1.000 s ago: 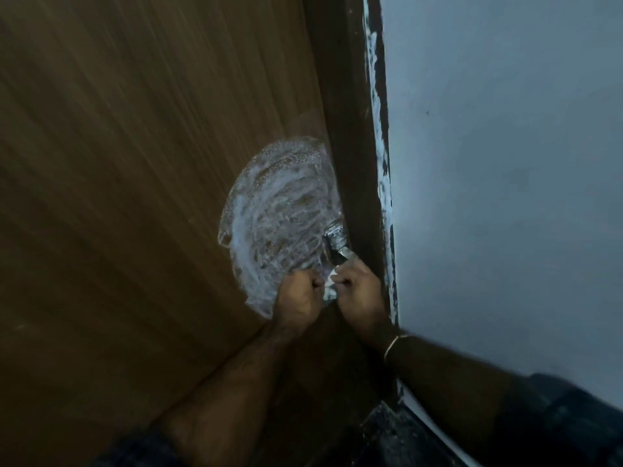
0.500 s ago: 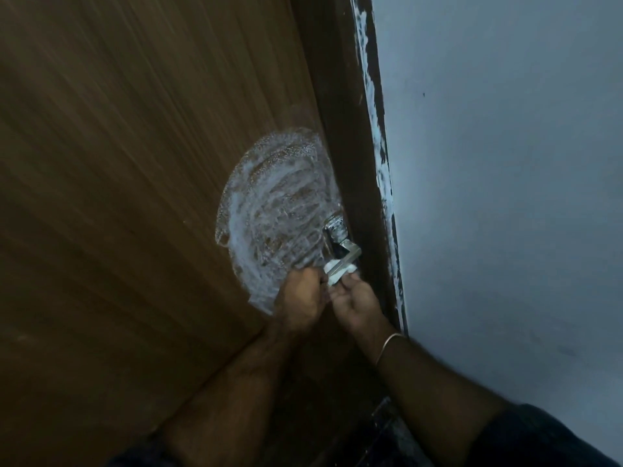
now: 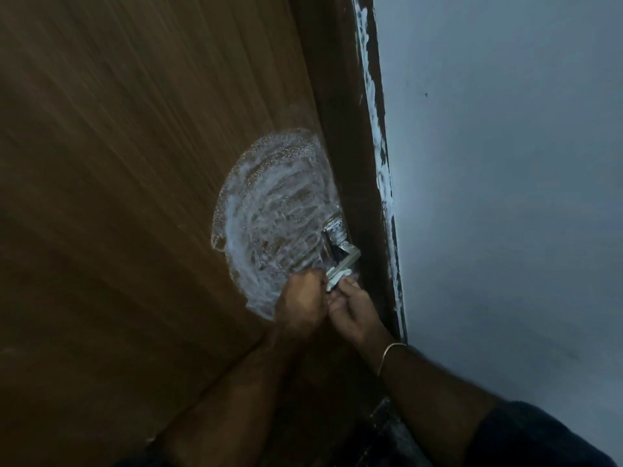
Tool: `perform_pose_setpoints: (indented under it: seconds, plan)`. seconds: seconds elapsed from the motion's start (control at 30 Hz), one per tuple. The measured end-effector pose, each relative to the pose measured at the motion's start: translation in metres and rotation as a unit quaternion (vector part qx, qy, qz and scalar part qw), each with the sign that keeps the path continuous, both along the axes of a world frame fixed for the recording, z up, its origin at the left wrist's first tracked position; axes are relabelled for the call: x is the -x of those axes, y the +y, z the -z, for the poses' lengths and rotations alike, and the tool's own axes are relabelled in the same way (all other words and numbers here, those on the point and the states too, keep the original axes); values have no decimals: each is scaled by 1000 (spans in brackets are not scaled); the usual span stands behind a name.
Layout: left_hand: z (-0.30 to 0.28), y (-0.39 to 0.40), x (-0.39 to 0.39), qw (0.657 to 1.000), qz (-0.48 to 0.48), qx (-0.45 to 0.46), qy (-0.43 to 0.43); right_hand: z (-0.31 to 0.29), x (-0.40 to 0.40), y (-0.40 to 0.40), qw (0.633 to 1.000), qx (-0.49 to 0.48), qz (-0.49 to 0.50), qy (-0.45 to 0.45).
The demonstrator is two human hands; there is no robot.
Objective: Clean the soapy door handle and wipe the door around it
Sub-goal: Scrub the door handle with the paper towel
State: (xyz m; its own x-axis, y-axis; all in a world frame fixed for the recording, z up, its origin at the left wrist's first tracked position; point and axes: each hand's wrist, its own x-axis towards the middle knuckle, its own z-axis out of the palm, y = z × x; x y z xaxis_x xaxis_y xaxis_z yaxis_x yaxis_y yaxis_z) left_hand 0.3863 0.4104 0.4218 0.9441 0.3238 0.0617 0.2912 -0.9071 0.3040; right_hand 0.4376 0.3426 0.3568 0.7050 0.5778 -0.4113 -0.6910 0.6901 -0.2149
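Observation:
A metal door handle [image 3: 342,256] sticks out of the brown wooden door [image 3: 135,197] near its right edge. A round patch of white soap foam [image 3: 273,217] covers the door to the left of the handle. My left hand [image 3: 300,301] is curled round the lower end of the handle, where a small white cloth [image 3: 335,281] shows between both hands. My right hand [image 3: 354,310] pinches that white cloth from the right. Most of the cloth is hidden by my fingers.
A dark door frame [image 3: 357,163] with white paint smears runs beside the door. A pale grey wall [image 3: 505,180] fills the right side. A thin bangle [image 3: 391,352] sits on my right wrist. The scene is dim.
My right hand has slid down off the handle, so more of the metal lever shows now. My left hand stays at the lever's lower end. The view shifted slightly.

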Motion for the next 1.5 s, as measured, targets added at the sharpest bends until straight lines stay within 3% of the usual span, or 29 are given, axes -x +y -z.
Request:
perform_pose_setpoints:
  seconds: [0.17, 0.27, 0.37, 0.47, 0.53, 0.6, 0.73, 0.87, 1.0, 1.17, 1.23, 1.3, 1.4, 1.43, 1.5]
  plan:
    - [4, 6, 1, 1000, 8, 18, -10, 5, -14, -6, 996, 54, 20, -67]
    - [3, 8, 0, 1000, 3, 10, 0, 6, -17, -3, 998, 40, 15, -35]
    - [4, 10, -2, 1000, 6, 15, 2, -1, -11, -3, 988, 132, 53, -59]
    - [6, 10, -3, 1000, 10, 16, 0, -6, -9, 1, 996, 72, 14, -43]
    - [7, 10, -2, 999, 9, 30, -20, -2, -6, 2, 999, 12, 25, 16]
    - [7, 12, -2, 998, 20, 46, -35, -2, 6, 6, 1000, -2, 11, -28]
    - [6, 18, 2, 997, 20, 35, -60, 0, 25, 4, 999, -46, -23, -17]
    - [4, 17, -6, 999, -14, 27, -29, 12, 53, 10, 994, -46, -92, -29]
    - [0, 14, -15, 999, -37, 25, 1, 12, 34, -2, 999, -17, -15, 28]
    - [6, 10, -20, 998, -30, 45, -33, -3, -9, -16, 997, 66, 29, 41]
    - [8, 5, -23, 998, -11, 41, -44, -8, -20, -21, 994, 32, 76, 74]
    - [8, 0, -28, 998, 15, 32, -47, -15, -28, -21, 990, 81, 115, 5]
    - [8, -3, -33, 999, 21, 24, -25, -24, -37, -17, 933, 291, 202, -62]
    - [9, -3, -35, 1000, 18, 20, -12, -24, -40, -16, 889, 386, 213, -128]
    - [9, -3, -37, 1000, 13, 7, 10, -24, -37, -22, 763, 507, 239, -322]
